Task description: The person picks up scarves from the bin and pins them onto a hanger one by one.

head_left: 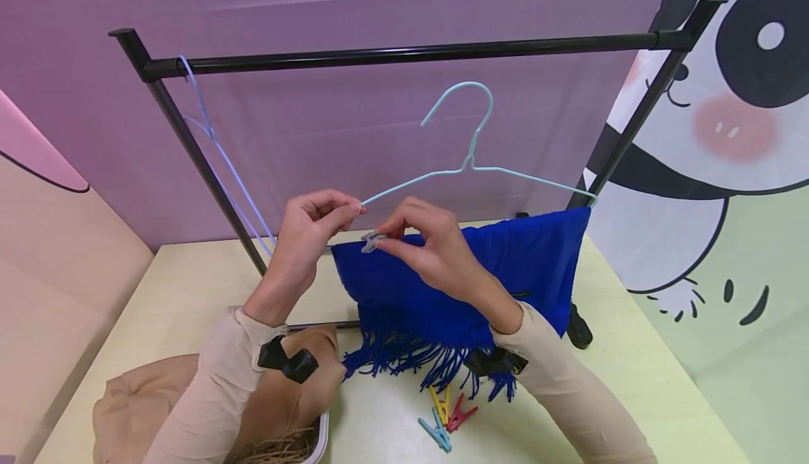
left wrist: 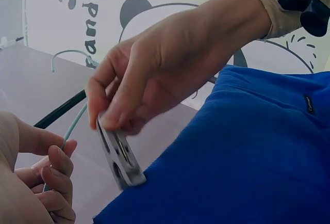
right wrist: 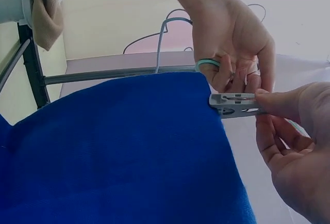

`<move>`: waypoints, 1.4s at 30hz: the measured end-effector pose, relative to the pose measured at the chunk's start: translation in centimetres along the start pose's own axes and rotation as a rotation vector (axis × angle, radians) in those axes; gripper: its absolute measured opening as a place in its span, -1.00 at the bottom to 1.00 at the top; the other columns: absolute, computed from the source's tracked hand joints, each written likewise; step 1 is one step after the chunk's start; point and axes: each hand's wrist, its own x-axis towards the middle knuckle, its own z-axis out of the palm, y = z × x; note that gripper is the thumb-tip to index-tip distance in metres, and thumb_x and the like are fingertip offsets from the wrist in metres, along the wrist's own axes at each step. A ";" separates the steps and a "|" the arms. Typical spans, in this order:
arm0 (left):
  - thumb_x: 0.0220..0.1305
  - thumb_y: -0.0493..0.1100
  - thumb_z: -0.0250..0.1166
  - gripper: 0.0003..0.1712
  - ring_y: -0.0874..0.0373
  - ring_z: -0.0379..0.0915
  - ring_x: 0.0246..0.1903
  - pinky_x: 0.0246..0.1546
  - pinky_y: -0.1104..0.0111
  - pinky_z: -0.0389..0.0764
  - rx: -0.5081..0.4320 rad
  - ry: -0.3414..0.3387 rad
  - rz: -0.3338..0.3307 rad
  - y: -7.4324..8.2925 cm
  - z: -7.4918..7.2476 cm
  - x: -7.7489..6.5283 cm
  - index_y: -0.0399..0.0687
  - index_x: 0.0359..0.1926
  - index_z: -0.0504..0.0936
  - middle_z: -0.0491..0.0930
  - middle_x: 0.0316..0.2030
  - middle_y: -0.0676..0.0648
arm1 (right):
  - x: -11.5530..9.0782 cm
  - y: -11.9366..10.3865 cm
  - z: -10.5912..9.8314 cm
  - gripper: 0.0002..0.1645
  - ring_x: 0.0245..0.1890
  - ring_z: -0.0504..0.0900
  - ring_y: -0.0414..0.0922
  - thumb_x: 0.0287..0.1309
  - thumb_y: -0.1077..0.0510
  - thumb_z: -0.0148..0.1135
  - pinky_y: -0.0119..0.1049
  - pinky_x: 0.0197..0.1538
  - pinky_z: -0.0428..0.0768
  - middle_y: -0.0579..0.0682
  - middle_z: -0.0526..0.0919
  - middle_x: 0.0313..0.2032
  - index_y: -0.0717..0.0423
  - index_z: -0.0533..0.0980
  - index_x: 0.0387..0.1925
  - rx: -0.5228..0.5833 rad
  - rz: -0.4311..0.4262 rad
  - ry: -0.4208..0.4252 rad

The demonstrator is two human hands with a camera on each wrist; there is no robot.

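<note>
A mint-green wire hanger is held up below the rack's bar, its hook free in the air. My left hand pinches the hanger's left end between thumb and fingers. A blue fringed scarf hangs from the hanger, its upper right corner by the hanger's right end. With thumb and fingertips my right hand pinches a grey clothespin. The clothespin's tip sits on the scarf's upper left edge, as the right wrist view also shows. In the right wrist view, the scarf fills the lower left.
A black rack spans the table. A lilac hanger hangs at its left. Yellow, red and light-blue clothespins lie in front. Beige cloth spills over a white-rimmed container at the lower left.
</note>
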 end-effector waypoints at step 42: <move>0.32 -0.24 0.33 -0.89 0.12 0.52 -0.35 -0.27 0.38 0.54 -0.056 0.012 -0.106 -0.9 -0.4 -0.1 -0.23 -0.26 0.73 0.66 -0.42 0.01 | 0.9 0.6 2.5 -0.65 -0.21 0.64 -0.15 0.22 0.27 0.36 -0.15 0.01 0.64 0.02 0.69 -0.14 0.22 0.62 0.04 0.083 0.341 -0.100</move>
